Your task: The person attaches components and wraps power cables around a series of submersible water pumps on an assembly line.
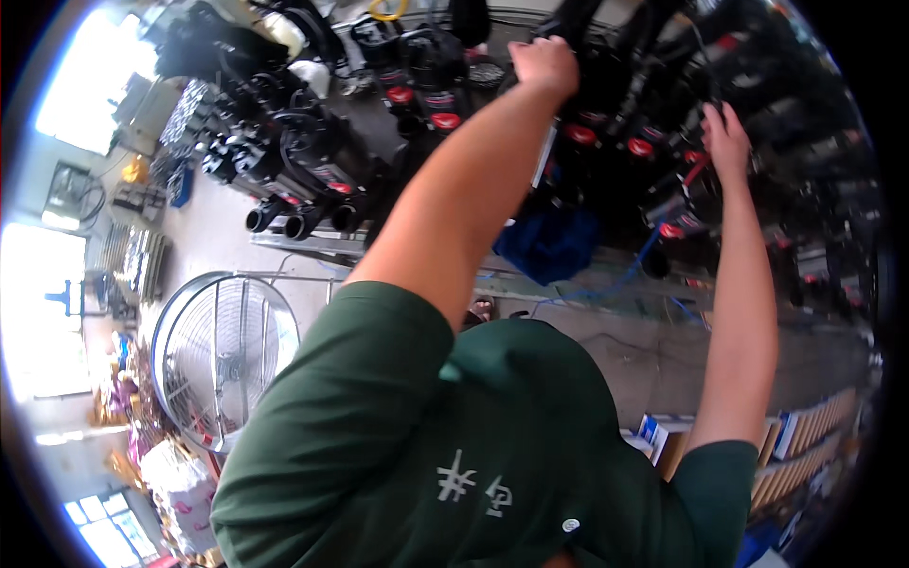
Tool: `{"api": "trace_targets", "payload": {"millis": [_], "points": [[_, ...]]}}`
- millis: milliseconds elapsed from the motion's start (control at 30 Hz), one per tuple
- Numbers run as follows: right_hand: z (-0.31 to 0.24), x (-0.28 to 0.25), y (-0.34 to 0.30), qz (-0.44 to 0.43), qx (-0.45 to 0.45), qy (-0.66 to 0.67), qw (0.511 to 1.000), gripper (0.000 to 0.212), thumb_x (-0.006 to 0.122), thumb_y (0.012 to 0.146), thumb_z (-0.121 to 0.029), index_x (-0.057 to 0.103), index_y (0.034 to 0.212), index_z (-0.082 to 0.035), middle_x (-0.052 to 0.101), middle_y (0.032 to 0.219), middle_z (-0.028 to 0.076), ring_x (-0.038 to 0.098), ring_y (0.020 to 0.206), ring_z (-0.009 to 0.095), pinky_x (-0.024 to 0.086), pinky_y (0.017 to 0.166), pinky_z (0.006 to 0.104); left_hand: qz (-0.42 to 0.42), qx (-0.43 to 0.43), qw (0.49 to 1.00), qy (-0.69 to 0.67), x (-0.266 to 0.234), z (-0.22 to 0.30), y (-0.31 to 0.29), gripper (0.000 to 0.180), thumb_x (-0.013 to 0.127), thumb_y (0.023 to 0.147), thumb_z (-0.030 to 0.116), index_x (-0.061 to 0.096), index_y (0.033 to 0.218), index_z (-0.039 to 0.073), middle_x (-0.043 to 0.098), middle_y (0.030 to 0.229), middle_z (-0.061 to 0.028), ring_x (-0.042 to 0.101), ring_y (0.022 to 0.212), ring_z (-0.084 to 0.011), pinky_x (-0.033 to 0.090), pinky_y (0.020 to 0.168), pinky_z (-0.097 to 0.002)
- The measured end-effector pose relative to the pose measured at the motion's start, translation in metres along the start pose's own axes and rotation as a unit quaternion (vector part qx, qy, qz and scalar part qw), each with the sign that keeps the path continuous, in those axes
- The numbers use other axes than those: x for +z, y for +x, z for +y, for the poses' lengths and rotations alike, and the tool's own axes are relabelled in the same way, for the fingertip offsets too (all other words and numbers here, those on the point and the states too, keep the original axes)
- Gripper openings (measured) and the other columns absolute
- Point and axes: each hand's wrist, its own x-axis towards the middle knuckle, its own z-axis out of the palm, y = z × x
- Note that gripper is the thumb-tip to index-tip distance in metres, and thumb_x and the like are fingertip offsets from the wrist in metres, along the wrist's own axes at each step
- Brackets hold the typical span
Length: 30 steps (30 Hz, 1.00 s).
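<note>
Black cylindrical machines with red labels (pixel 445 104) stand in rows across the bench ahead of me. My left hand (pixel 547 66) reaches far forward among them, its fingers curled on a black part whose kind I cannot tell. Further right, my right hand (pixel 727 137) is raised over more of these machines, finger and thumb closing at the end of a thin dark cable (pixel 705 62). Just below that hand is a red part (pixel 696 172), too blurred to name. A blue cloth or bag (pixel 549 248) hangs at the bench's near side.
A blue hose (pixel 611 287) runs along the near edge. To the left stands a large round metal fan (pixel 227 355); black machines with open round ends (pixel 301 223) jut over the bench edge. Boxes (pixel 668 440) and slatted racks (pixel 805 445) lie to the lower right.
</note>
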Motion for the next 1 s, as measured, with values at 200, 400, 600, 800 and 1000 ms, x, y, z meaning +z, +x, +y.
{"api": "trace_targets", "payload": {"millis": [200,400,600,800,1000], "points": [[-0.012,-0.027,0.001,-0.033,-0.008,-0.022,0.999,0.028,0.068,0.099,-0.035,0.068,0.102,-0.007,0.060,0.072,-0.003,0.054,0.058,0.007,0.043,0.054,0.0247,-0.058,-0.022,0.997,-0.037,-0.013,0.020,-0.008,0.028,0.059,0.091,0.022,0.074,0.112,0.014,0.078,0.113,-0.0068,0.072,0.110,-0.0238,0.037,0.104,-0.0447],[-0.010,-0.029,0.004,-0.049,-0.004,-0.016,0.999,0.034,0.069,0.098,-0.038,0.068,0.105,-0.006,0.061,0.074,-0.001,0.055,0.060,0.008,0.045,0.056,0.0259,-0.046,0.009,0.999,-0.010,-0.016,0.019,-0.031,0.032,0.055,0.092,0.020,0.074,0.116,0.009,0.076,0.117,-0.0139,0.072,0.113,-0.0334,0.040,0.108,-0.0529],[0.002,-0.033,0.007,-0.054,-0.012,-0.036,0.998,0.042,0.069,0.096,-0.045,0.068,0.111,-0.005,0.065,0.076,0.002,0.058,0.062,0.010,0.048,0.060,0.0280,0.073,0.145,0.986,-0.033,-0.019,0.012,-0.096,0.023,0.057,0.101,0.028,0.067,0.116,0.013,0.075,0.105,-0.0084,0.071,0.098,-0.0316,0.044,0.096,-0.0477],[-0.004,-0.036,0.004,-0.045,-0.030,-0.020,0.998,0.034,0.069,0.097,-0.040,0.070,0.106,-0.006,0.069,0.079,0.005,0.063,0.063,0.014,0.050,0.059,0.0298,0.002,0.236,0.961,-0.144,-0.057,-0.126,-0.119,0.039,0.063,0.097,0.012,0.061,0.135,0.012,0.071,0.118,-0.0144,0.065,0.114,-0.0363,0.050,0.098,-0.0452],[-0.044,-0.040,-0.013,-0.052,-0.012,-0.060,0.997,0.035,0.070,0.096,-0.034,0.067,0.103,0.000,0.069,0.076,0.020,0.071,0.066,0.029,0.053,0.061,0.0420,-0.066,0.251,0.964,-0.057,-0.068,-0.180,-0.088,0.024,0.058,0.088,-0.005,0.065,0.109,0.004,0.067,0.103,-0.0181,0.061,0.106,-0.0410,0.050,0.091,-0.0443]]}}
